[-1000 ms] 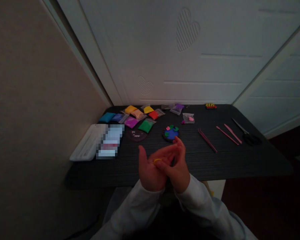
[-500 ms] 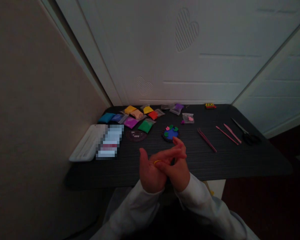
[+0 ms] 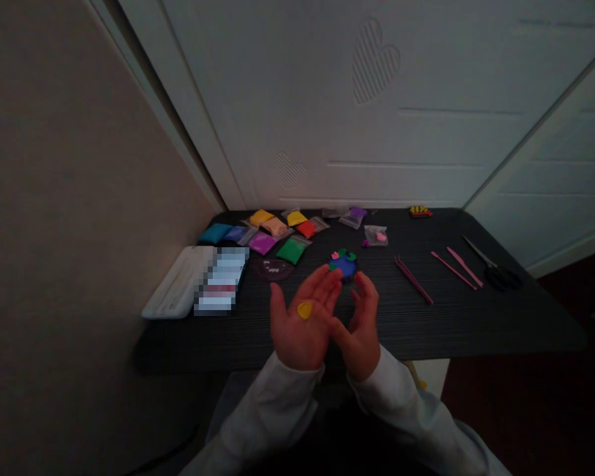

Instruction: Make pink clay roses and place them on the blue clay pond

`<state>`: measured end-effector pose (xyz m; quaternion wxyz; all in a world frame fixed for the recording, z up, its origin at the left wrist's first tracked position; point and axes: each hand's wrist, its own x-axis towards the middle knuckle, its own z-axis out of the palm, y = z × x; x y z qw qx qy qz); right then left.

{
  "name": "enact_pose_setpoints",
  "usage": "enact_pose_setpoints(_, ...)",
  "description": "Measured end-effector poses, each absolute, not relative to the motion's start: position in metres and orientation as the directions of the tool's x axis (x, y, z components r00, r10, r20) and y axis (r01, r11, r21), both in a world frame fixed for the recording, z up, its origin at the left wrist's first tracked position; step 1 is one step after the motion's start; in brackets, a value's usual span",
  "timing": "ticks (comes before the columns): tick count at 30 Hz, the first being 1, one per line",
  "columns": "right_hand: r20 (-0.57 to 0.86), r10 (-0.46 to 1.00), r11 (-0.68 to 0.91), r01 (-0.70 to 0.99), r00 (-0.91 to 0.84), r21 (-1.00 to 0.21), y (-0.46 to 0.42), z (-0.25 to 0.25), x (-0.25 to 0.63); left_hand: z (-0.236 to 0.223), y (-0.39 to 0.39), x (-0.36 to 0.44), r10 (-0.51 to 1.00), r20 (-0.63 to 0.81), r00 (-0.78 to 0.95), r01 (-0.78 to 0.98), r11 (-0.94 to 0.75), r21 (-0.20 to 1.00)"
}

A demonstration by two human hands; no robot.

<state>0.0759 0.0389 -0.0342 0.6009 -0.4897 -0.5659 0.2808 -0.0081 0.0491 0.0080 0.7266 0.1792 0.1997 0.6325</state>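
Observation:
My left hand [image 3: 300,320] lies palm up over the front of the dark table [image 3: 476,317], fingers stretched out, with a small flattened yellow clay piece [image 3: 305,309] resting on the palm. My right hand [image 3: 361,324] stands beside it on edge, fingers apart, holding nothing. Just beyond the fingertips sits a round blue clay disc [image 3: 344,263] with green and pink bits on it.
Several coloured clay packets [image 3: 277,233] lie at the back left. A white tray [image 3: 176,291] sits at the left edge, a dark round piece [image 3: 274,269] beside it. Pink modelling tools [image 3: 413,279], more pink tools [image 3: 456,267] and scissors [image 3: 493,270] lie to the right. A white panelled door stands behind.
My hands were pressed together over the yellow clay; now they have parted, the left palm is open and the flattened yellow piece shows on it.

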Motion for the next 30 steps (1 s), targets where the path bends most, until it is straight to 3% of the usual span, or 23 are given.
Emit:
enact_pose_setpoints(6,0.527,0.850,0.472,0.418,0.019,-0.776,0.033,-0.020,0.088,0.010,0.046,-0.005,0.974,-0.019,0.227,-0.812,0.200,0.549)
enact_pose_setpoints(10,0.587,0.809,0.538,0.436,-0.026,-0.721,0.031,-0.015,0.085,0.008,0.043,-0.002,0.974,-0.013,0.226,-0.795,0.192,0.575)
enact_pose_setpoints(14,0.571,0.821,0.525,0.388,0.005,-0.758,0.030,-0.014,0.086,0.004,0.046,-0.003,0.992,-0.015,0.122,-0.745,0.102,0.659)
enact_pose_setpoints(17,0.527,0.844,0.481,0.292,0.099,-0.826,0.031,-0.010,0.092,-0.001,0.046,-0.009,0.997,0.073,-0.027,-0.582,-0.076,0.809)
enact_pose_setpoints(21,0.467,0.875,0.449,0.147,0.127,-0.882,0.031,-0.004,0.099,-0.003,0.039,-0.019,0.974,0.226,0.011,-0.217,-0.219,0.951)
enact_pose_setpoints(30,0.459,0.881,0.446,0.120,0.116,-0.887,0.028,-0.002,0.097,0.003,0.034,-0.022,0.905,0.420,-0.062,0.096,-0.414,0.905)
